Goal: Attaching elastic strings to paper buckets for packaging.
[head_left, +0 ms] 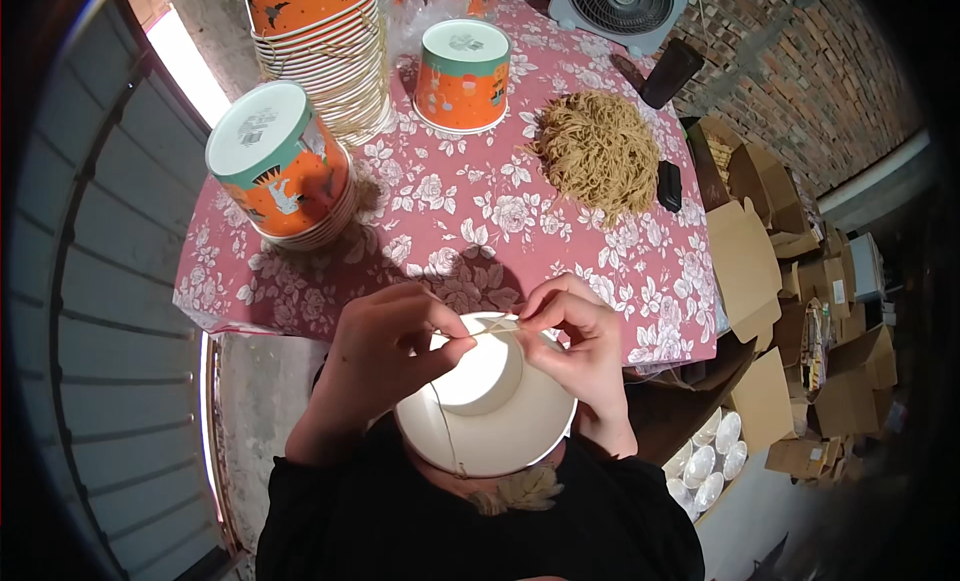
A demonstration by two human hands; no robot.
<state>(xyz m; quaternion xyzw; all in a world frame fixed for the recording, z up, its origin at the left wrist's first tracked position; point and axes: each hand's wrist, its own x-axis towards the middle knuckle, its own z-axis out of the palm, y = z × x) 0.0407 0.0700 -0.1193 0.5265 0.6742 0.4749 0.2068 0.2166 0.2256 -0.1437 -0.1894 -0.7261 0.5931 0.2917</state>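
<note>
A paper bucket [505, 436] with a white inside rests against my lap, its mouth facing up toward me. One thin tan cord [443, 416] runs from the bucket's near rim up across the opening to my fingers. At the far rim, my left hand [385, 343] pinches the cord between thumb and forefinger. My right hand [578, 343] pinches it too, a short way to the right, with the cord stretched between both hands. Whether there is a knot or a hole at the far rim is too small to tell.
On the flowered pink tablecloth [510, 211] stand a tall stack of orange buckets [325, 76], a shorter upside-down stack [285, 176] and an upside-down bucket [462, 86]. A cord pile [598, 153] lies right, near a fan [622, 6]. Cardboard boxes [745, 266] crowd the right side.
</note>
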